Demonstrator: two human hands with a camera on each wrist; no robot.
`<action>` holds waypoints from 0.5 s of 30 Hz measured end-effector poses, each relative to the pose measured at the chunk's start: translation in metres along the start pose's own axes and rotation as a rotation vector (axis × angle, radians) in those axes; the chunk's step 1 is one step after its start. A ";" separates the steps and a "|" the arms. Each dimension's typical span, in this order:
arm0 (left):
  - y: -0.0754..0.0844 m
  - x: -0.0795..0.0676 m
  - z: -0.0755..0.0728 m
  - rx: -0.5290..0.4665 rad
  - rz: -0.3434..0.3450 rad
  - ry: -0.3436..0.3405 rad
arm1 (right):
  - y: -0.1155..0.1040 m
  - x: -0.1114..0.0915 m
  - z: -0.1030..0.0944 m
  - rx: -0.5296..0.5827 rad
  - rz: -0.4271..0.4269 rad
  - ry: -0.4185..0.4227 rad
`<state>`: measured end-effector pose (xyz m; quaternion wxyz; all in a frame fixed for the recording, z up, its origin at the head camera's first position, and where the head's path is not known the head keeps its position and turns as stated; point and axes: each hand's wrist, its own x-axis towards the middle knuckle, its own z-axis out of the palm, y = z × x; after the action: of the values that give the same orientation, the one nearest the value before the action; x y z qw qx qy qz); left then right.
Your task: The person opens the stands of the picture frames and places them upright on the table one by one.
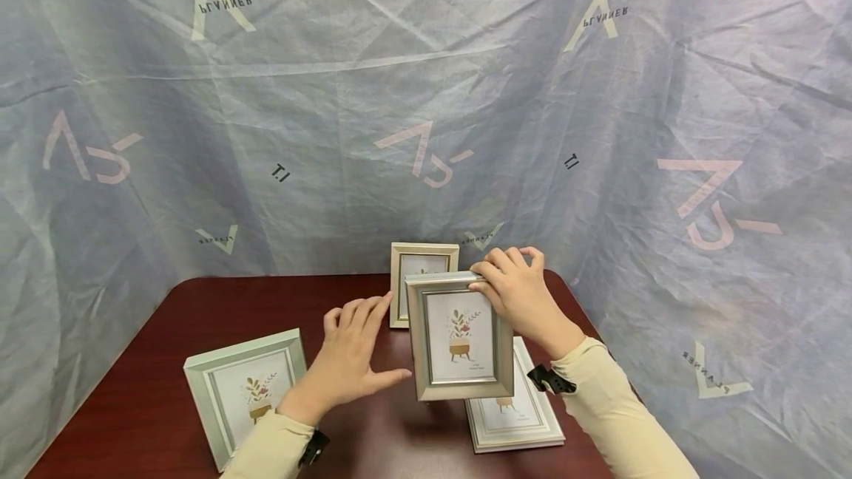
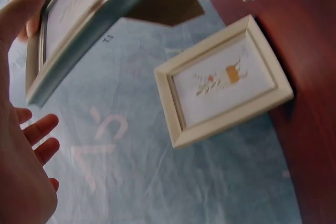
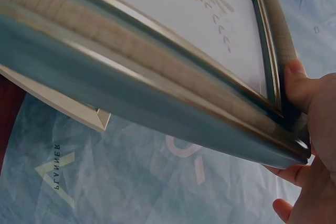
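Observation:
In the head view my right hand (image 1: pixel 515 290) grips the top right corner of a silver-beige picture frame (image 1: pixel 416 346), held upright above the table. Its thumb (image 3: pixel 296 85) lies on the front of the frame's border in the right wrist view. My left hand (image 1: pixel 353 350) is spread just left of that frame, fingers extended, holding nothing. Behind stands a cream picture frame (image 2: pixel 231 127), partly covered by the held one in the head view. A brown back stand (image 2: pixel 168 6) juts out behind the held frame in the left wrist view.
A pale green picture frame (image 1: pixel 200 390) stands tilted at the left, partly behind my left forearm. A white picture frame (image 1: pixel 522 440) lies at the right, below the held one. They are on a dark red table (image 1: pixel 266 301), with a grey printed cloth (image 1: pixel 346 94) hanging behind.

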<state>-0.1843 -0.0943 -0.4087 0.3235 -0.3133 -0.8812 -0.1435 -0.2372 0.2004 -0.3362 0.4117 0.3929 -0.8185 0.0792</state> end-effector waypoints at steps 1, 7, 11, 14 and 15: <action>0.003 -0.001 0.003 0.003 -0.009 -0.008 | 0.000 0.000 0.001 0.000 0.000 0.006; 0.018 -0.006 0.019 0.006 -0.060 -0.061 | -0.003 0.000 0.004 0.001 0.025 0.033; 0.025 -0.009 0.027 0.024 -0.093 -0.080 | -0.004 0.000 0.006 0.009 0.051 0.016; 0.028 -0.010 0.032 0.043 -0.113 -0.081 | -0.005 -0.002 0.006 0.024 0.066 -0.012; 0.029 -0.010 0.033 0.048 -0.116 -0.081 | -0.005 -0.003 0.007 0.032 0.071 -0.020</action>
<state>-0.1752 -0.0618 -0.4386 0.2863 -0.2593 -0.9135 -0.1280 -0.2365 0.1953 -0.3434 0.3940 0.3709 -0.8346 0.1030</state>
